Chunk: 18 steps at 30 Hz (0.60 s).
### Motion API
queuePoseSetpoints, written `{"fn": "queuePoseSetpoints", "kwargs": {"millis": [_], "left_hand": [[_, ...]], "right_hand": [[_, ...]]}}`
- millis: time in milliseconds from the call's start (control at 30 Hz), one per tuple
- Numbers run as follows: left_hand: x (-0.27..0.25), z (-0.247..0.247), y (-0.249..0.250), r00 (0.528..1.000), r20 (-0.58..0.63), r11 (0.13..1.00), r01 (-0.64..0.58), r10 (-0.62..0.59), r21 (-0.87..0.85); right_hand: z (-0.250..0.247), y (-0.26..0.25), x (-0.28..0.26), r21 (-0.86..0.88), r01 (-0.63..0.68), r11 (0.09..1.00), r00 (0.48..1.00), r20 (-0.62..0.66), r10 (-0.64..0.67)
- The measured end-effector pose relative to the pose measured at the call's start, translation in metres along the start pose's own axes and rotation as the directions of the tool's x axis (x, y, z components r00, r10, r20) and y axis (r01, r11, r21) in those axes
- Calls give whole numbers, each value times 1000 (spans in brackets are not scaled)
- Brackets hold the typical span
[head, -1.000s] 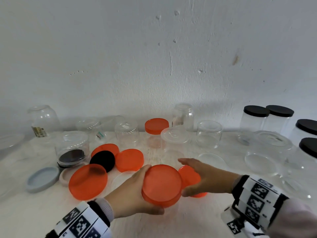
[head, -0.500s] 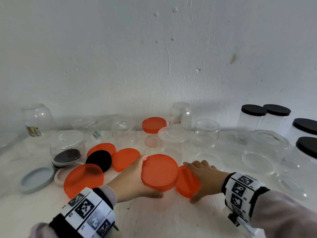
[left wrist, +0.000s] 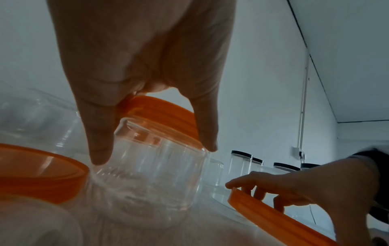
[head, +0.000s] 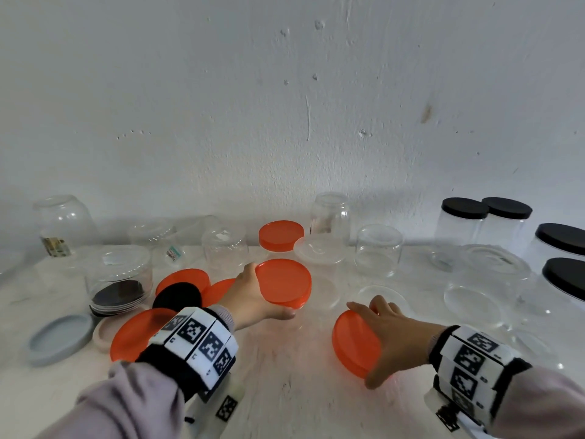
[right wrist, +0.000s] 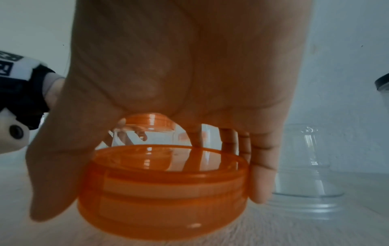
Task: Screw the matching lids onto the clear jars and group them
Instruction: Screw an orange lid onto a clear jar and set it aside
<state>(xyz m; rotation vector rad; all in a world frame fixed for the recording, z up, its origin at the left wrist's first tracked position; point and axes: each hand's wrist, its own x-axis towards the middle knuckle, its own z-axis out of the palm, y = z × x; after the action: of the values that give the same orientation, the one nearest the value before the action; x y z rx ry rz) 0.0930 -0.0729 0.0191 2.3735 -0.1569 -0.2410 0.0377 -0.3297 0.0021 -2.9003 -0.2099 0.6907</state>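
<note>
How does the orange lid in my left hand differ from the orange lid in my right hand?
The left hand's lid sits on a clear jar; the right hand's lid has no jar under it. The left hand's lid lies nearly flat, while the right hand's lid is tipped up on edge. Both are round, orange and held.

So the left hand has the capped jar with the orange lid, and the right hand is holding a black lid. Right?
Not quite. The right hand holds an orange lid, not a black one; the right wrist view shows it plainly. The left hand does grip the orange-lidded jar.
</note>
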Motion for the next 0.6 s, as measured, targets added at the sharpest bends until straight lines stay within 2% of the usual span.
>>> {"fn": "queuePoseSetpoints", "kwargs": {"millis": [200, 400, 600], "left_hand": [[21, 14, 13, 1000, 22, 1000, -1, 1, 26], [38, 23, 17, 992, 127, 997, -21, 11, 74], [61, 0, 11, 956, 293, 941, -91, -9, 325]], "right_hand": [[0, 1, -4, 17, 6, 1000, 1000, -10, -6], [-1, -1, -5, 36, 31, 999, 999, -16, -30], [1, -5, -2, 75, 48, 996, 999, -23, -47]]}}
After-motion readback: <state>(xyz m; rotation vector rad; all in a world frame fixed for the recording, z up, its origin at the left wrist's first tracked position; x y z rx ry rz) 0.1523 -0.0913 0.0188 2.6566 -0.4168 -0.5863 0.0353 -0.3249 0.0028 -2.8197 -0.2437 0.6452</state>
